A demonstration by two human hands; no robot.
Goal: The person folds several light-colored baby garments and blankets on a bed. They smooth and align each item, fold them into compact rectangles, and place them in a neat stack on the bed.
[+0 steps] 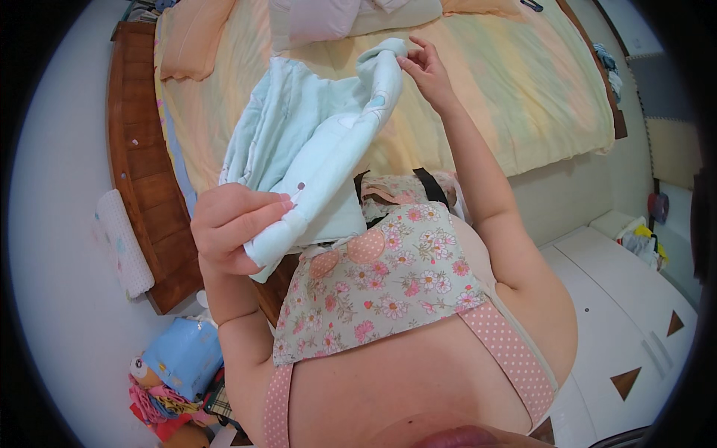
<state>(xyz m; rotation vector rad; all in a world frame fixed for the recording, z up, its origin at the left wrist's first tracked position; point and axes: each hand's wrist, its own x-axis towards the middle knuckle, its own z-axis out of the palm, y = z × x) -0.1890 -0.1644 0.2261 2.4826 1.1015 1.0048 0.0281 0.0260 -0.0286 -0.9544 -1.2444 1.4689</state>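
A pale aqua padded cloth item (330,151), possibly a small quilt or garment, is held up in folds above the bed. My left hand (238,227) grips its near end, fingers curled over a thick rolled edge. At the upper far corner, my right hand (428,73) holds the cloth's edge between thumb and fingers, with some fingers raised. Between the hands the long edge runs slantwise, and looser folds hang on its left. Small printed figures show on the cloth. A floral apron (386,269) lies against my front, just below the cloth.
The bed (521,106) has a striped yellow-green cover, peach pillows (196,39) and white bedding (313,22). A wooden headboard (140,168) stands left, with a white rolled cloth (126,243) beside it. A blue bag (187,355) sits lower left; a white cabinet (610,313) is at right.
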